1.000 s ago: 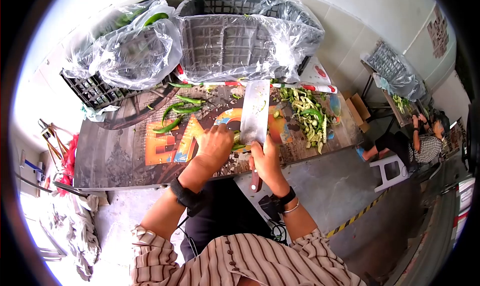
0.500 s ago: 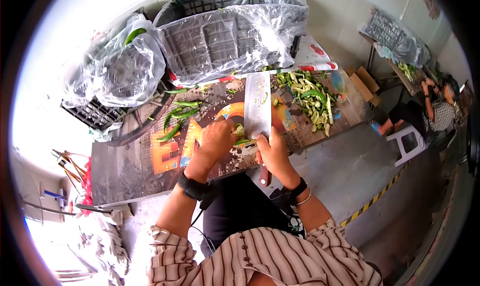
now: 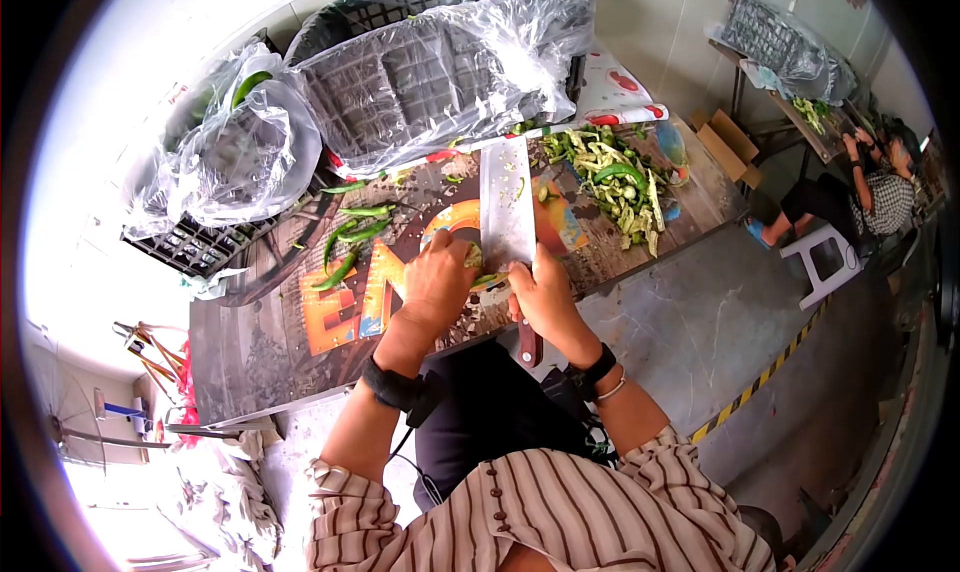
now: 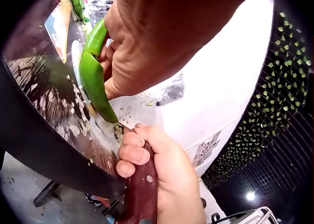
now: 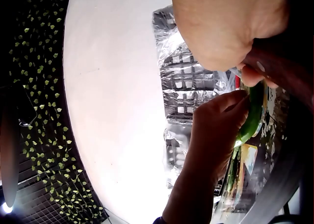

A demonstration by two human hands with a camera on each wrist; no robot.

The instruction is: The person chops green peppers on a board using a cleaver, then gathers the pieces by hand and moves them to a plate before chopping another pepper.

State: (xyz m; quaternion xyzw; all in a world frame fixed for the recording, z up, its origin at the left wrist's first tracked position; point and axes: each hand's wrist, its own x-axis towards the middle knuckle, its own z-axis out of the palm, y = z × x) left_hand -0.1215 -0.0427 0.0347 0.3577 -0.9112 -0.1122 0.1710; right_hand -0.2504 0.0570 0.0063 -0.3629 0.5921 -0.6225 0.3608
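The left hand (image 3: 437,281) grips a green pepper, seen large as a split green pepper (image 4: 95,81) in the left wrist view. The right hand (image 3: 545,302) is curled round the dark red handle (image 3: 529,344) of a wide cleaver, whose blade (image 3: 508,197) lies flat-looking over the table, pointing away from the body. In the left wrist view the pepper's lower tip is beside the right hand's fingers (image 4: 132,154). The right wrist view shows the left hand (image 5: 216,131) with its fingertips on the pepper (image 5: 252,113).
Several whole green peppers (image 3: 345,240) lie left on the table (image 3: 240,357); a pile of cut pieces (image 3: 625,197) lies right. Plastic-lined crates (image 3: 430,82) stand along the back. Another person (image 3: 880,197) sits at a second table at the far right.
The head view has shifted and tilted, so the table and crates sit differently in frame. Both hands keep their grips on the pepper and the cleaver, close together.
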